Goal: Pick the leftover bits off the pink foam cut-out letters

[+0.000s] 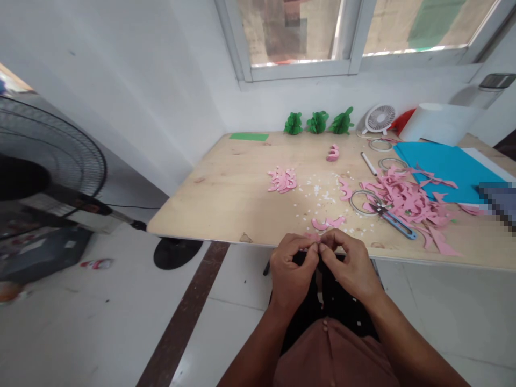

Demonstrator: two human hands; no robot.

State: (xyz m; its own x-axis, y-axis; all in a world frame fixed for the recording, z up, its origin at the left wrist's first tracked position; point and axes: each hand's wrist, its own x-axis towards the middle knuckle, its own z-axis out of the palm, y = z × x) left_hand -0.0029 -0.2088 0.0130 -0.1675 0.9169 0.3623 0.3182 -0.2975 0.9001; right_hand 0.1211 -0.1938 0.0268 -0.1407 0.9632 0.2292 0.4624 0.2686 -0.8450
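At the table's front edge, my left hand (293, 263) and my right hand (349, 260) meet with thumbs and forefingers pinched together. A small pink cut-out piece (312, 236) shows at the fingertips, mostly hidden behind them. Just beyond lie curved pink pieces (328, 222) and a scatter of tiny white bits (318, 191). A small heap of curved pink pieces (282, 180) is to the left, and a short stack of them (332, 153) sits farther back. To the right is a pile of pink offcuts (407, 196).
Beside the offcuts are a blue cutter (397, 223), tape rings (365, 203) and a white pen (368, 163). Blue sheets (463, 166) lie at the right. Green paper shapes (317, 122) and a small white fan (379, 119) line the back. A large floor fan (48, 172) stands left.
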